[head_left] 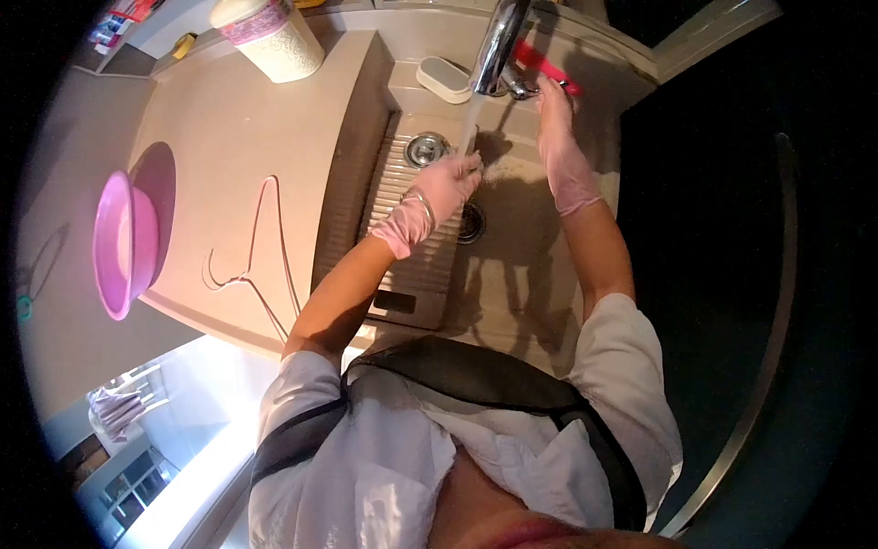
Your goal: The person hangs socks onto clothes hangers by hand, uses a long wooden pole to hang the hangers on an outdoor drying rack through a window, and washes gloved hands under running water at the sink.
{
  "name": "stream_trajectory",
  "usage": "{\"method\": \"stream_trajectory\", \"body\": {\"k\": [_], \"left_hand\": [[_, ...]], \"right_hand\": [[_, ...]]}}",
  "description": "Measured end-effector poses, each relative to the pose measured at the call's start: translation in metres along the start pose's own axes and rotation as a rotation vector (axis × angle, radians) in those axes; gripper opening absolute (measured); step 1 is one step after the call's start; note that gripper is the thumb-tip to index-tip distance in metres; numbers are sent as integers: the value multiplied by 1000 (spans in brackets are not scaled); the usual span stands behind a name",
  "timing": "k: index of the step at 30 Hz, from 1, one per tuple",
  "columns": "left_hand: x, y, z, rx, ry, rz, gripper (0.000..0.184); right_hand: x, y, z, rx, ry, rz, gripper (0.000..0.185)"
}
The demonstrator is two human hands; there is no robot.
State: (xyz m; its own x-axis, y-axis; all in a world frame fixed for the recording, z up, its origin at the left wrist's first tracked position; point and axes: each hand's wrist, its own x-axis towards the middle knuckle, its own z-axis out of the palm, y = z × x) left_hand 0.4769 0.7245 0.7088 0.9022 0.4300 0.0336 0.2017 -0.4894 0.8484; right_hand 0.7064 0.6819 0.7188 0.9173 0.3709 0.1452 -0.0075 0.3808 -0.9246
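My left hand [444, 189], in a pink glove with a bracelet at the wrist, is under the tap [500, 46], in the water stream [472, 123]. Its fingers are bent together over the ribbed drainboard [389, 197]; what they hold, if anything, is too small to tell. Gloved in pink too, my right hand [560, 137] reaches to the back of the sink [526, 206], fingers stretched out at the tap's lever [521, 90]. Beside those fingertips lies a red object [544, 66].
A white oval box [444, 79] sits behind the sink. On the counter to the left [229, 137] are a patterned container [274, 46], a pink basin [125, 245] standing on its side and a wire hanger [274, 233]. A drain [471, 222] shows below my left hand.
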Motion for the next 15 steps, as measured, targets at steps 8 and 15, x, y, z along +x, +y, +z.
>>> {"method": "stream_trajectory", "body": {"k": [8, 15], "left_hand": [[-42, -67, 26, 577, -519, -86, 46], [-76, -74, 26, 925, -428, -628, 100]], "right_hand": [[-21, 0, 10, -259, 59, -127, 40], [-104, 80, 33, -1124, -682, -436, 53]]}}
